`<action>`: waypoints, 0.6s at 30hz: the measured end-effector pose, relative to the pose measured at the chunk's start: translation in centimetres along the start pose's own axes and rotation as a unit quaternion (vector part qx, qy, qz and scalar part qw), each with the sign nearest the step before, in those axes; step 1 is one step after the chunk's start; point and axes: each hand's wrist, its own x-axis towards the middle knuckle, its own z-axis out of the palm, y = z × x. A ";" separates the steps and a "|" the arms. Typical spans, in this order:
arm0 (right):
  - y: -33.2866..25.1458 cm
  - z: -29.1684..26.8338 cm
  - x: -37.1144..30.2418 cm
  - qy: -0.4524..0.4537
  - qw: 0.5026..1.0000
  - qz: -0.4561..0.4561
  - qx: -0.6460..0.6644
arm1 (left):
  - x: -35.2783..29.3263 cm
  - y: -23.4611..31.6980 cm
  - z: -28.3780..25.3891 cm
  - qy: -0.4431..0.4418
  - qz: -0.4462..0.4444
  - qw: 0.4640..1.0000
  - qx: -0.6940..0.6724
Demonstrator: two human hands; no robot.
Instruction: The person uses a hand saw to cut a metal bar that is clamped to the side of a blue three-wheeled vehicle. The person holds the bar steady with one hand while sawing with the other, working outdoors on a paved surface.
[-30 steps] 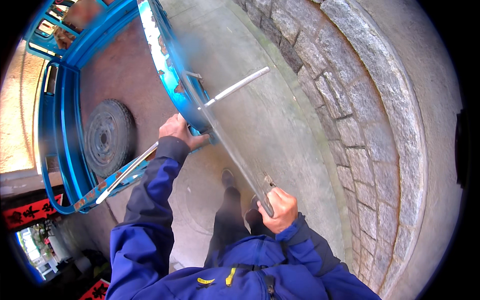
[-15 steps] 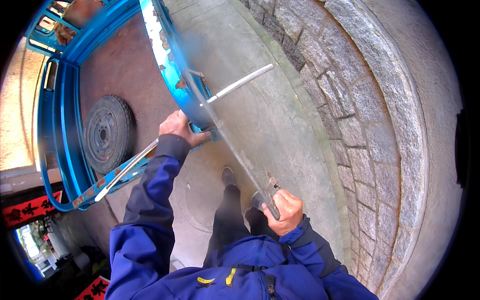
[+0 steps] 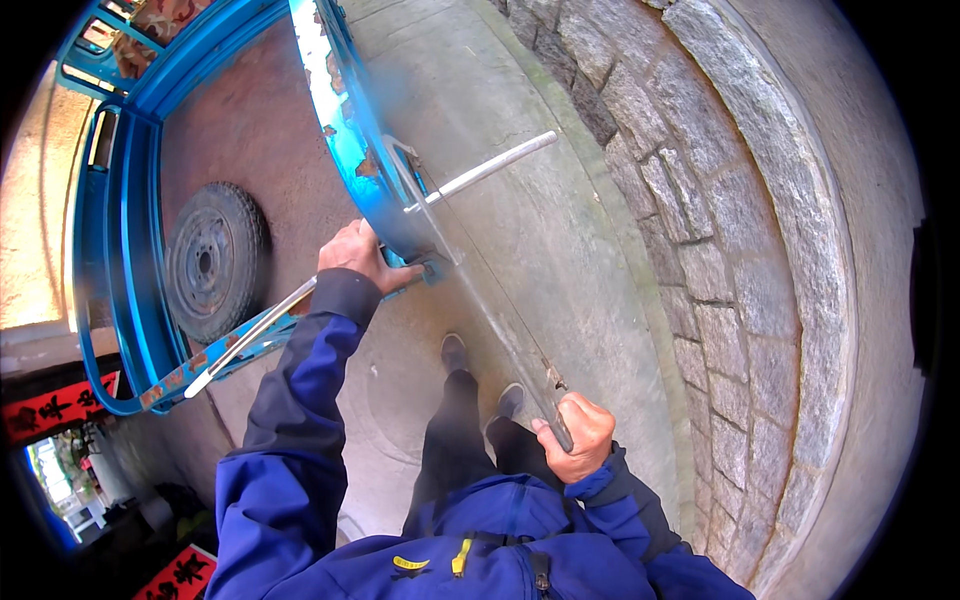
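Note:
My right hand (image 3: pixel 578 436) is closed round the handle of a hacksaw (image 3: pixel 485 306), held low in front of my body. Its frame and thin blade stretch up and left, and the far end crosses a silver rod (image 3: pixel 505 164). That rod sticks out to the right past the blue cart (image 3: pixel 352 150). Another length of silver rod shows left of my sleeve; whether both are one piece is hidden. My left hand (image 3: pixel 352 258) is clamped over the corner of the cart's side rail, thumb toward the right. I cannot tell whether it also presses the rod.
A spare wheel with a black tyre (image 3: pixel 217 262) lies in the rusty cart bed (image 3: pixel 240 110). Rust and peeling paint mark the blue rails. A stone wall (image 3: pixel 745 300) curves along the right. My feet stand on concrete floor (image 3: pixel 590 250). Red paper banners (image 3: pixel 60 408) hang at lower left.
My right hand and the hacksaw have shifted slightly down and to the right. The blade now shows apart from the frame. My left hand stays on the rail.

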 end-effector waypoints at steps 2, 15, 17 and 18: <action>-0.3 -0.1 0.1 -0.002 1.000 0.024 0.020 | 0.0 -0.1 0.0 0.004 0.003 1.000 -0.003; -0.2 2.6 4.6 0.033 0.998 -0.049 -0.032 | -0.2 -0.4 0.3 0.005 0.009 1.000 0.004; 0.2 3.9 7.4 0.030 0.997 -0.071 0.001 | -0.1 -0.3 -0.1 0.008 0.000 1.000 -0.003; 0.4 4.2 7.8 0.032 0.997 -0.071 0.000 | 0.0 0.0 0.0 0.005 -0.002 1.000 -0.004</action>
